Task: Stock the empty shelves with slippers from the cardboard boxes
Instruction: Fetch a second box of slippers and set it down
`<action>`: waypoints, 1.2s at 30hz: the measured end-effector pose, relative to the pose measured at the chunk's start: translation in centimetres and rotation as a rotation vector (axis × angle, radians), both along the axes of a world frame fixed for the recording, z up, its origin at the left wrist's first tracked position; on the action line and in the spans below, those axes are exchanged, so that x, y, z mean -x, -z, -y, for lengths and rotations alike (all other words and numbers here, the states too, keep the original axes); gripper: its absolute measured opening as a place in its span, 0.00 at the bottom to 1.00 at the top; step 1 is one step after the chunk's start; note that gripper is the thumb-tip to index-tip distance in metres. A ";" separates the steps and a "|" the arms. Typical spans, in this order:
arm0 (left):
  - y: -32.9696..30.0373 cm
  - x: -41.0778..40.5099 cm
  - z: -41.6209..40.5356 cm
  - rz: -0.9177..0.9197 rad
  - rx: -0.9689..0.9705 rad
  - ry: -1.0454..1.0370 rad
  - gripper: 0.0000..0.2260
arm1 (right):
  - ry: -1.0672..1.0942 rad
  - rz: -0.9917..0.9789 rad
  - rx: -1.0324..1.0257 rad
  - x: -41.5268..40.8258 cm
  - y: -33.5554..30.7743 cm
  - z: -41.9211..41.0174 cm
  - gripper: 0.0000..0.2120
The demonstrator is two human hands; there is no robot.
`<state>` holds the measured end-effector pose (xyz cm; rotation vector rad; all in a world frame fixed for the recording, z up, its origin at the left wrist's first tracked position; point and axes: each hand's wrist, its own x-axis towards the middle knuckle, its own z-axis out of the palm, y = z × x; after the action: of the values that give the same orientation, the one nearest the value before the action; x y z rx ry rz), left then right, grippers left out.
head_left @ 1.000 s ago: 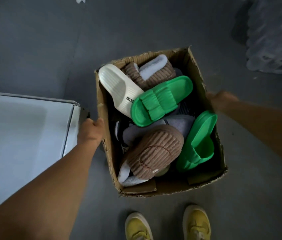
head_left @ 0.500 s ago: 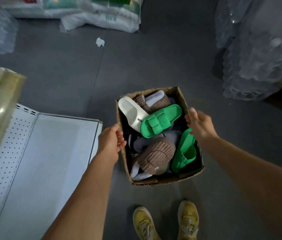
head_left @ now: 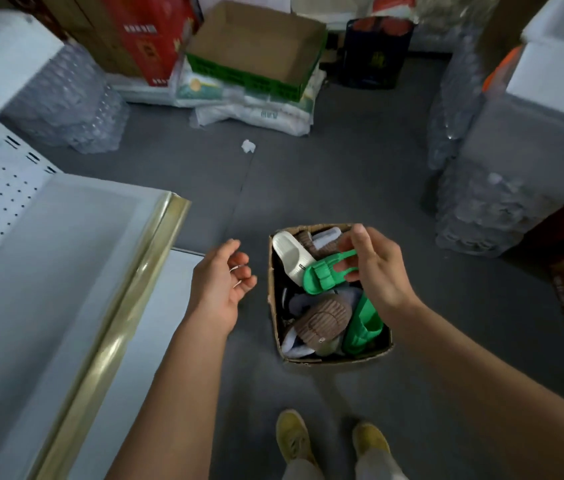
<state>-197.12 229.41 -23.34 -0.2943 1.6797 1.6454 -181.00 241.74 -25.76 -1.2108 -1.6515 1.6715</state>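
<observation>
Cardboard box [head_left: 275,306] sits on the grey floor [head_left: 343,174], just in front of the person's yellow shoes [head_left: 292,441]. It's packed w/ slippers: a white slide [head_left: 289,258] at the far left corner, a green slide [head_left: 322,277] lying on top across the middle, a 2nd green slide [head_left: 363,323] on edge against the right wall, a brown ribbed slipper [head_left: 322,323] near the front, grey ones underneath.

Right hand [head_left: 377,268] is over the box, fingers curled, thumb & fingertips pinching the heel end of the top green slide; toe end looks to rest on the pile. Left hand [head_left: 221,278] hangs just left of the box, palm turned inward, fingers loosely bent, holding nothing, not touching the box.

White shelf [head_left: 48,271] w/ a gold front strip runs along the left, pegboard back behind it. Farther back: an open carton [head_left: 256,39] on a green crate, a red box [head_left: 149,32], white sacks [head_left: 273,112], shrink-wrapped bottle packs both sides, a scrap of white paper [head_left: 248,146] on the floor.
</observation>
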 end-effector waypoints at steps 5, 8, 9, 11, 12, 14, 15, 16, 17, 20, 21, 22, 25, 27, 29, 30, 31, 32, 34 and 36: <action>-6.1 -1.2 4.8 -0.075 -0.045 -0.111 0.04 | -0.080 -0.059 0.062 -0.4 -6.5 2.4 0.16; -9.5 -3.9 7.7 -0.104 -0.094 -0.203 0.04 | -0.152 -0.111 0.075 -1.4 -9.8 4.1 0.17; -10.5 -5.1 8.6 -0.111 -0.112 -0.229 0.04 | -0.185 -0.130 0.075 -1.9 -10.9 4.7 0.17; -12.1 -7.7 10.4 -0.133 -0.141 -0.288 0.04 | -0.257 -0.162 0.072 -3.2 -12.8 5.7 0.18; -12.8 -9.0 11.3 -0.146 -0.148 -0.322 0.03 | -0.294 -0.174 0.071 -4.1 -13.7 6.2 0.18; -14.2 -11.6 13.0 -0.163 -0.161 -0.389 0.03 | -0.371 -0.193 0.062 -5.9 -15.4 7.2 0.18; -14.9 -13.0 13.9 -0.166 -0.174 -0.422 0.03 | -0.411 -0.195 0.050 -6.7 -16.3 7.7 0.18; -15.6 -14.3 14.8 -0.170 -0.192 -0.456 0.03 | -0.450 -0.195 0.038 -7.6 -17.1 8.1 0.18; -16.3 -15.6 15.8 -0.180 -0.206 -0.491 0.03 | -0.482 -0.200 0.032 -8.3 -18.0 8.7 0.18; -18.3 -19.4 19.3 -0.233 -0.209 -0.599 0.03 | -0.564 -0.246 0.033 -9.9 -20.3 10.6 0.17; -19.0 -20.6 20.6 -0.251 -0.204 -0.637 0.03 | -0.597 -0.263 0.039 -10.3 -21.0 11.4 0.17; -19.8 -21.7 21.9 -0.268 -0.199 -0.679 0.02 | -0.632 -0.276 0.047 -10.6 -21.6 12.2 0.16; -21.9 -25.0 25.6 -0.302 -0.202 -0.801 0.02 | -0.749 -0.288 0.057 -11.1 -23.7 15.0 0.17; -23.3 -27.1 28.3 -0.329 -0.204 -0.871 0.02 | -0.833 -0.294 0.059 -11.3 -25.1 17.1 0.18; -24.4 -29.1 30.9 -0.352 -0.203 -0.936 0.02 | -0.911 -0.300 0.063 -11.5 -26.3 19.2 0.19; -24.9 -30.1 32.2 -0.364 -0.203 -0.966 0.02 | -0.947 -0.306 0.065 -11.6 -26.9 20.3 0.19; -25.3 -31.1 33.5 -0.374 -0.201 -0.996 0.02 | -0.982 -0.311 0.070 -11.8 -27.4 21.6 0.19; -25.6 -32.1 34.8 -0.384 -0.196 -1.026 0.03 | -1.016 -0.315 0.073 -12.1 -28.0 22.8 0.19; -26.2 -34.2 37.6 -0.402 -0.192 -1.087 0.03 | -1.084 -0.322 0.070 -12.6 -28.9 25.7 0.18; -26.7 -36.4 40.3 -0.423 -0.190 -1.149 0.04 | -1.153 -0.334 0.068 -13.3 -29.8 28.9 0.19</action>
<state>-160.72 189.14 3.40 -1.0051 1.7188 2.8330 -167.74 212.83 4.02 0.1643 -2.2109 2.3601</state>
